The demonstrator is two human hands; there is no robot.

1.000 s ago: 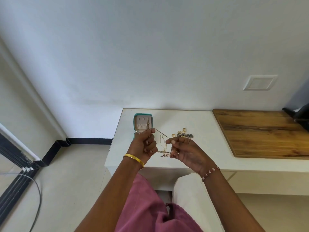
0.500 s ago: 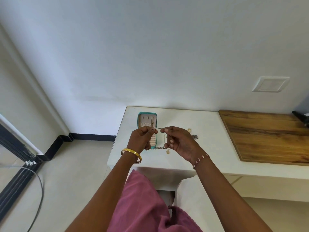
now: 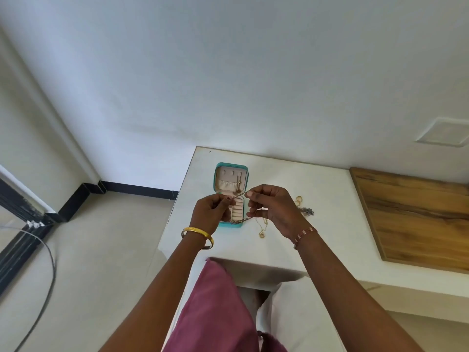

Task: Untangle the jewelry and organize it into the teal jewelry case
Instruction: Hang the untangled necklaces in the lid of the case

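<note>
Above the white desk point(image 3: 330, 199), the left hand point(image 3: 212, 212) and right hand point(image 3: 272, 208) each pinch an end of a thin gold chain point(image 3: 239, 195), stretched between them just over the open teal jewelry case point(image 3: 217, 174) (one piece already hangs in its lid). More chain dangles from the right hand, and a small pile of jewelry point(image 3: 304, 208) lies on the desk just right of it.

The scene is brightly and evenly lit by soft, diffuse light, with a cool bluish cast across the white wall point(image 3: 228, 72). Shadows are faint; the darkest sits in the recess under the white table point(image 3: 330, 199). A mild sheen shows on the table's near-left corner. Wide-angle distortion bends the straight lines toward the frame edges. Focus is fairly sharp centrally, though the fine chains are too thin to resolve.
</note>
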